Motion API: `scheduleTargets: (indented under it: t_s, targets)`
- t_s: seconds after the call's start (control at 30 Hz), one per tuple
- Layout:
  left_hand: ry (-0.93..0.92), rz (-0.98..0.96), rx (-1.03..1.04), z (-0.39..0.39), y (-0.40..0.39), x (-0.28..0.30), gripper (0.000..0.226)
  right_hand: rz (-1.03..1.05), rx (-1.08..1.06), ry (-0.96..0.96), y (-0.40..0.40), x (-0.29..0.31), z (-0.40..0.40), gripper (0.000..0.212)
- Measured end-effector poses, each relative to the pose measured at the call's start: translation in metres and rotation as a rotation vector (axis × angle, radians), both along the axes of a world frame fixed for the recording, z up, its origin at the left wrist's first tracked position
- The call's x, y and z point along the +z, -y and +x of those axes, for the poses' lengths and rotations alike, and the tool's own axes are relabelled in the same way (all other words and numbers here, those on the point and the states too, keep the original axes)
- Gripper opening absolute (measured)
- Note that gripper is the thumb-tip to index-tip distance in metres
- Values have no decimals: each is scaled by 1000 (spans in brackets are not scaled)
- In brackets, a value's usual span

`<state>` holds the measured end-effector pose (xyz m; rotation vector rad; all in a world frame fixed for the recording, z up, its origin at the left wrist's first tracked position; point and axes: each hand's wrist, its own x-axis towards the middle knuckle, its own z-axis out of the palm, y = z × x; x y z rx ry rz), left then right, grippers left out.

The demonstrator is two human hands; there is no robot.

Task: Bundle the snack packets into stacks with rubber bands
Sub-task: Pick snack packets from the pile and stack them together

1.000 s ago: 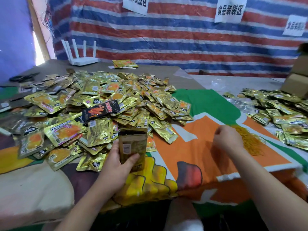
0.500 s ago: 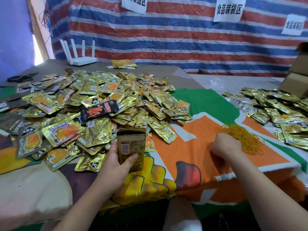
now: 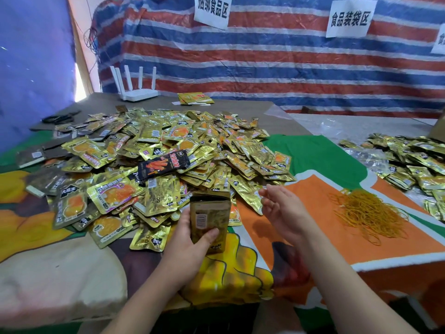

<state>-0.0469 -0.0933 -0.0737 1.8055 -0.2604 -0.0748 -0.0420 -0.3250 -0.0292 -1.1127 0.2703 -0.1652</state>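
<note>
My left hand (image 3: 187, 242) grips an upright stack of gold snack packets (image 3: 209, 213), its barcoded back facing me, at the table's near edge. My right hand (image 3: 284, 213) hovers just right of the stack with fingers loosely spread toward it; I cannot make out a band on them. A pile of yellow rubber bands (image 3: 368, 210) lies on the orange part of the cloth, to the right of that hand. A large heap of loose gold packets (image 3: 168, 141) fills the table behind the stack, with one black packet (image 3: 163, 165) on top.
A second heap of gold packets (image 3: 414, 160) lies at the far right beside a cardboard box (image 3: 439, 131). At the back stand a white router (image 3: 137, 92), a small set of packets (image 3: 195, 98) and black scissors (image 3: 57, 118). A striped tarp wall closes the rear.
My right hand has left the rubber band pile and moved left to beside the stack, opening its fingers. My left hand keeps holding the stack in the same place.
</note>
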Motion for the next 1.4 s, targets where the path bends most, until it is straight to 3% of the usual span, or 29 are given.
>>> scheduleTargets:
  t_s: [0.2, 0.37, 0.6, 0.67, 0.73, 0.83, 0.93, 1.07, 1.17, 1.3, 1.4]
  targets:
    - [-11, 1, 9, -1, 1, 5, 54, 215, 36, -8, -15, -5, 6, 16]
    - [-24, -17, -12, -2, 2, 5, 56, 451, 15, 111, -14, 0, 1, 10]
    - [-25, -44, -39, 1, 2, 1, 47, 267, 86, 120, -9, 16, -3, 18]
    - [-24, -51, -43, 1, 2, 1, 47, 140, 116, 138, -10, 21, -4, 26]
    - [-20, -60, -49, 0, 2, 0, 47, -8, 159, 167, -12, 26, -7, 21]
    - [-12, -84, -63, 1, 2, 0, 48, -348, 285, 176, -18, 38, -13, 28]
    - [31, -129, -80, 1, 3, 0, 45, -824, 369, 187, -33, 66, -16, 36]
    - [113, -127, -99, -3, 4, 1, 36, -1671, 404, 299, -70, 111, -15, 50]
    - [142, -101, -132, -10, 11, 8, 40, -2071, 534, 403, -99, 125, -12, 47]
    - [225, -127, -128, -13, 11, 20, 43, -2391, 648, 441, -114, 122, -5, 42]
    - [170, -218, -86, -11, 4, 20, 25, -2345, 681, 364, -108, 121, 3, 42]
